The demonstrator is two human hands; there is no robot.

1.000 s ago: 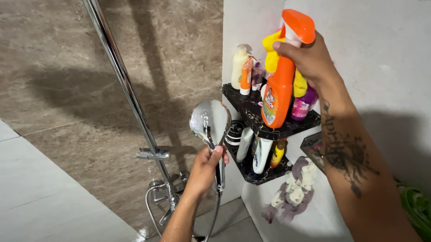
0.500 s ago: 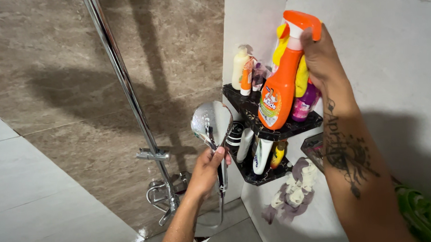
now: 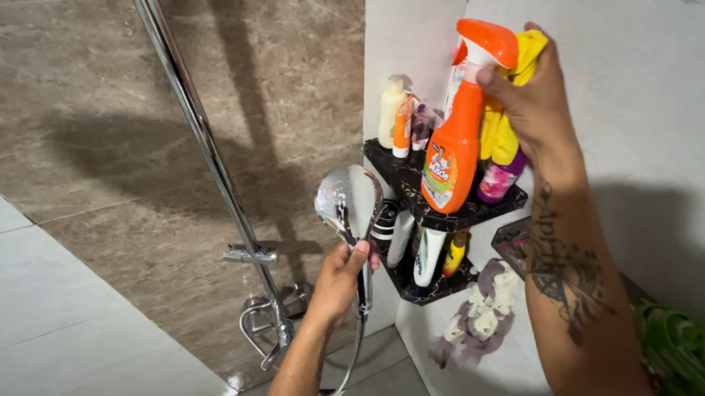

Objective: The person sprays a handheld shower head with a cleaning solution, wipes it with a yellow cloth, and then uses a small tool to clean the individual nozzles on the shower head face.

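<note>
Right hand (image 3: 538, 98) is gripping an orange spray bottle (image 3: 452, 151) plus a yellow cloth (image 3: 506, 122), raised before the black corner shelf (image 3: 478, 213). Left hand (image 3: 340, 278) is clasping the chrome shower head (image 3: 346, 197) handle, lower down. Bottles are crowding both shelf tiers. Chrome rail (image 3: 210, 148) is crossing brown marble wall (image 3: 92, 113); floor possibly wet.
</note>
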